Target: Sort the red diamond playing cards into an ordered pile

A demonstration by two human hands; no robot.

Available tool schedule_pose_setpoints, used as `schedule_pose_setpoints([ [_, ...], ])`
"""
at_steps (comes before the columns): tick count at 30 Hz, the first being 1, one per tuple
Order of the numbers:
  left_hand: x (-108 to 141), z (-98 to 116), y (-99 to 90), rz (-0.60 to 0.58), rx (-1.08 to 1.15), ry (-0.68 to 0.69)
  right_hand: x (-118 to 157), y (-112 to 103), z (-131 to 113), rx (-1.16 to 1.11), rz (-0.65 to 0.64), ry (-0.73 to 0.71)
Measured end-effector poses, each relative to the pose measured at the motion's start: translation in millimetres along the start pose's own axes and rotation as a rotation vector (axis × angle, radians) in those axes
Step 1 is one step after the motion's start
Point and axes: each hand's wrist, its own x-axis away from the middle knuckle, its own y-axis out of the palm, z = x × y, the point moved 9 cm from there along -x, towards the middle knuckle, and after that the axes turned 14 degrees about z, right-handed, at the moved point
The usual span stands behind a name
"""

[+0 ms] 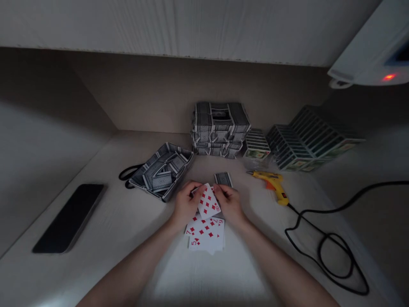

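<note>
Between my two hands is a playing card (209,202), an eight of diamonds, held face up and tilted. My left hand (187,201) grips its left side, thumb on the face. My right hand (230,201) is closed at its upper right edge, fingers pinched; a bit of another red-marked card shows there. Below lies a loose pile of face-up playing cards (206,234), with a seven of diamonds and a five showing. Just beyond my right hand a single card (223,179) lies face down. What my curled fingers do behind the card is hidden.
An open box made of cards (164,199) holds loose cards, with black scissor handles (128,175) beside it. Behind stand a card-built case (220,128) and stacked card packs (300,145). A yellow glue gun (276,187) trails a black cord (322,232). A phone (68,219) lies left.
</note>
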Motion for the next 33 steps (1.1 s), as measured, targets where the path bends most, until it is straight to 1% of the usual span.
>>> schedule_pose_setpoints([
  [2, -2.5, 2.9, -5.2, 0.054, 0.002, 0.020, -3.8, -7.1, -0.2, -0.024, 0.070, 0.006],
  [4, -4.5, 5.2, -11.4, 0.120, 0.012, 0.042, -6.9, -12.3, 4.3, -0.059, 0.121, 0.045],
  [7, -5.0, 7.8, -17.1, 0.180, 0.016, 0.078, -8.1, -11.1, 14.3, -0.100, 0.115, 0.135],
  [11, -3.4, 7.7, -18.6, 0.184, 0.001, 0.089, -6.5, -6.9, 18.6, -0.115, 0.083, 0.195],
  [15, -2.5, 7.4, -18.0, 0.168, 0.015, 0.091, -4.8, -3.5, 16.4, -0.127, 0.056, 0.187],
  [20, -0.9, 13.8, -22.2, 0.213, 0.022, 0.151, -3.3, -7.5, 19.9, -0.127, 0.110, 0.198],
  [24, 0.9, 15.2, -23.5, 0.223, -0.009, 0.163, -6.7, -13.6, 11.1, -0.114, 0.169, 0.067],
  [26, 1.2, 12.2, -19.9, 0.182, 0.005, 0.130, -7.9, -14.7, 8.0, -0.109, 0.180, 0.023],
  [28, 1.4, 5.0, -12.5, 0.107, 0.060, 0.047, -8.0, -14.5, 8.9, -0.112, 0.181, 0.026],
  [30, 2.2, -3.2, -5.3, 0.046, 0.126, -0.054, -7.4, -13.5, 13.4, -0.130, 0.178, 0.067],
  [33, 2.9, -9.8, -2.0, 0.039, 0.177, -0.137, -6.8, -10.5, 22.5, -0.171, 0.160, 0.138],
])
